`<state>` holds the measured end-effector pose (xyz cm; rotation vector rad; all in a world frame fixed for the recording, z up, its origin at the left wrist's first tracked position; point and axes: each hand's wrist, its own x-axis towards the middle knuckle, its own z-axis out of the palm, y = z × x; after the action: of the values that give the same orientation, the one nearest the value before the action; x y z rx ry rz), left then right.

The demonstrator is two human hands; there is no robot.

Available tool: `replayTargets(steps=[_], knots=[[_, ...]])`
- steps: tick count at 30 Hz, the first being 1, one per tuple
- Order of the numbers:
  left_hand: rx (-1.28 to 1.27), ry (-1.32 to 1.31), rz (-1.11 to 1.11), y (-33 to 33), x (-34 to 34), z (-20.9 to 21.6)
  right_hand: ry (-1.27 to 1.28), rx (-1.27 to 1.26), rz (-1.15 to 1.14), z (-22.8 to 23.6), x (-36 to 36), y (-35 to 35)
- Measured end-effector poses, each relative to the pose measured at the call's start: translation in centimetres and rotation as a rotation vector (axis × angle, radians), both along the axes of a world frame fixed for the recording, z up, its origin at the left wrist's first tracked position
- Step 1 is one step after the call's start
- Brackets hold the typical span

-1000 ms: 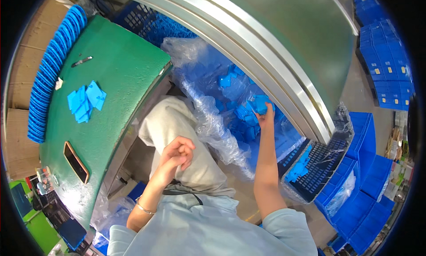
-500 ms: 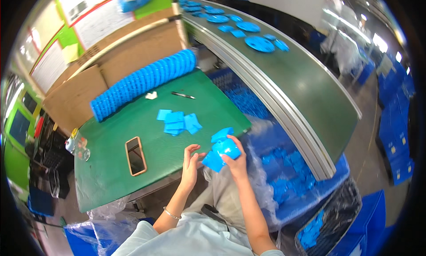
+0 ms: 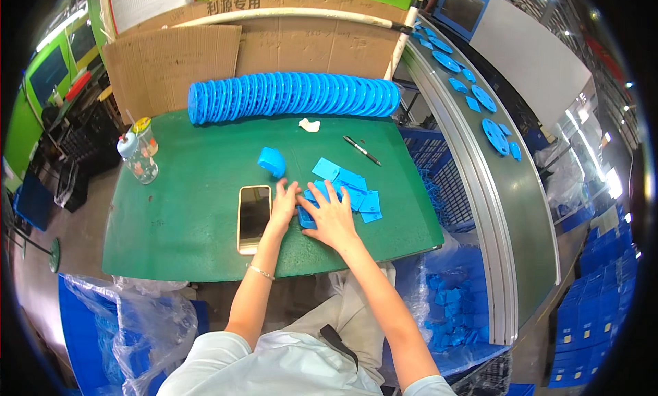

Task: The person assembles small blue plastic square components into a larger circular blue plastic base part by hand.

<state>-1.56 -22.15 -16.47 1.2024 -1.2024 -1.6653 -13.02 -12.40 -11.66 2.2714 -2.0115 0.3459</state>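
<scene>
My right hand (image 3: 332,219) lies with spread fingers over several flat blue plastic plates (image 3: 353,179) on the green tabletop. Beneath its thumb side shows another blue plastic piece (image 3: 306,218), partly covered by the hand. Close beside it, my left hand (image 3: 282,207) is open, fingertips resting near the table and a bracelet on the wrist. A curved, shiny blue plastic part (image 3: 272,161) sits just beyond the left fingertips, touched by neither hand. The phone (image 3: 254,220) lies directly left of my left hand.
A long row of ribbed blue discs (image 3: 295,98) runs along the table's back. A pen (image 3: 362,150), white scrap (image 3: 309,125) and bottle (image 3: 139,161) are on the table (image 3: 185,224). On the right, a conveyor (image 3: 510,204) carries blue parts above a lined blue bin (image 3: 473,351).
The blue parts held in my right hand have left it; a curved one now stands on the table. Both hands have moved onto the tabletop, and the view has turned.
</scene>
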Motion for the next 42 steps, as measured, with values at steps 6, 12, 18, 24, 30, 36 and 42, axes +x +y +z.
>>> replayTargets(steps=[6, 12, 18, 24, 30, 36, 42], knots=[[-0.209, -0.249, -0.031, -3.5, -0.6, -1.3, -0.447, -0.23, 0.042, 0.1, -4.0, 0.0], [-0.862, -0.653, -0.296, 0.4, -1.1, 0.8, -0.712, -0.378, -0.27, -3.6, -6.5, 1.9], [-0.597, -0.538, -0.236, 1.0, -2.2, 3.1, -0.712, -0.324, -0.372, -5.3, -5.7, 3.7], [-0.605, -0.381, 0.059, -1.3, -2.0, 1.2, -0.864, -0.462, -0.402, -5.5, -7.5, 6.5], [-0.297, -0.486, 0.0, -3.6, -2.5, 1.2, -0.824, -0.539, -0.36, -6.0, -8.9, 7.9], [-0.714, -1.08, -0.074, -0.7, -3.6, 2.0, -1.282, -0.636, -0.354, -6.8, -8.4, 10.6], [-0.772, -0.914, -0.078, 0.0, -3.0, 2.8, -2.525, -0.426, -0.001, -4.3, -6.8, 14.8]])
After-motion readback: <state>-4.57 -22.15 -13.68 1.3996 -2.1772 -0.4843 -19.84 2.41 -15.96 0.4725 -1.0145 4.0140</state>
